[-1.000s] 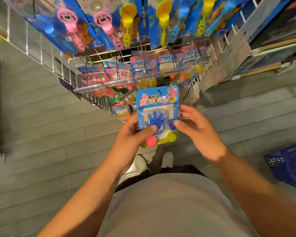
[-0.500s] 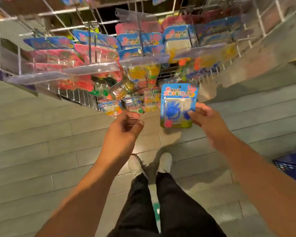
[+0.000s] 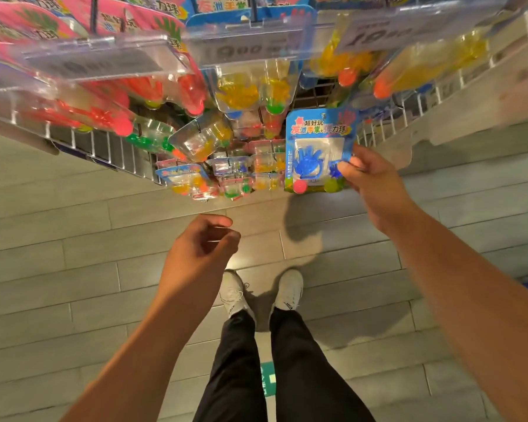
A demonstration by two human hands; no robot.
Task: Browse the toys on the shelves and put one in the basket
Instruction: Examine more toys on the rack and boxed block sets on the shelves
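Currently, blue sticky-hand toy pack (image 3: pixel 317 150) is pinched at its edge by right hand (image 3: pixel 375 187), right of centre; left hand (image 3: pixel 201 248) is loosely curled, empty. Pack could be dropped; basket unseen.

We stood on a grey plank floor (image 3: pixel 73 269) that caught a warm glare, a green marker (image 3: pixel 267 382) stuck on it below us.

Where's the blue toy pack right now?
Head view, right of centre: the blue toy pack is pinched by the right hand, just below the hanging toy packs.
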